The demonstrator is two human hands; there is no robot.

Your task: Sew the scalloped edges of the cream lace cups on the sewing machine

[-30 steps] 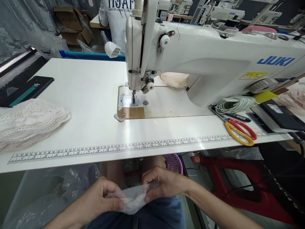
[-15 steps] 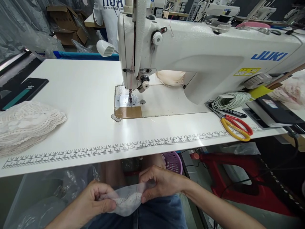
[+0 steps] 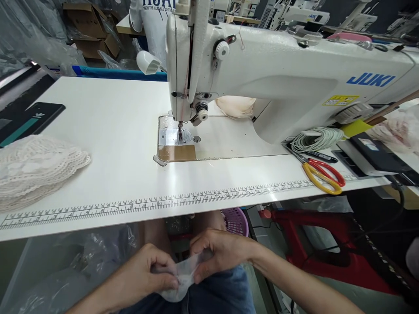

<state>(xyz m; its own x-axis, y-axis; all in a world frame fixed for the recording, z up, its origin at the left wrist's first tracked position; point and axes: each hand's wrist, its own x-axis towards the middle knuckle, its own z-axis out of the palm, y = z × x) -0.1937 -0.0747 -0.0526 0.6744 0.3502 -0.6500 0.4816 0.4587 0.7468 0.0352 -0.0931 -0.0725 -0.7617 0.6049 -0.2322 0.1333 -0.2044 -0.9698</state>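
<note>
Over my lap, in front of the table edge, a sheer white piece of fabric is stretched between my two hands. My left hand pinches its left end between thumb and fingers. The other end is gripped by my right hand, thumb in front. A whitish patch shows through the thin fabric; I cannot tell what it is. Above my hands stands a white sewing machine, its needle and presser foot over the metal plate with no cloth beneath.
A stack of lace-edged cream pieces lies at the table's left. Scissors with red and yellow handles, coiled cord and a black box sit right. Below are a purple basket and a red frame. Someone in white is behind.
My left hand has moved right, closer to my right hand, so less of the fabric shows between them. My right hand stays nearly where it was. The view has shifted slightly.
</note>
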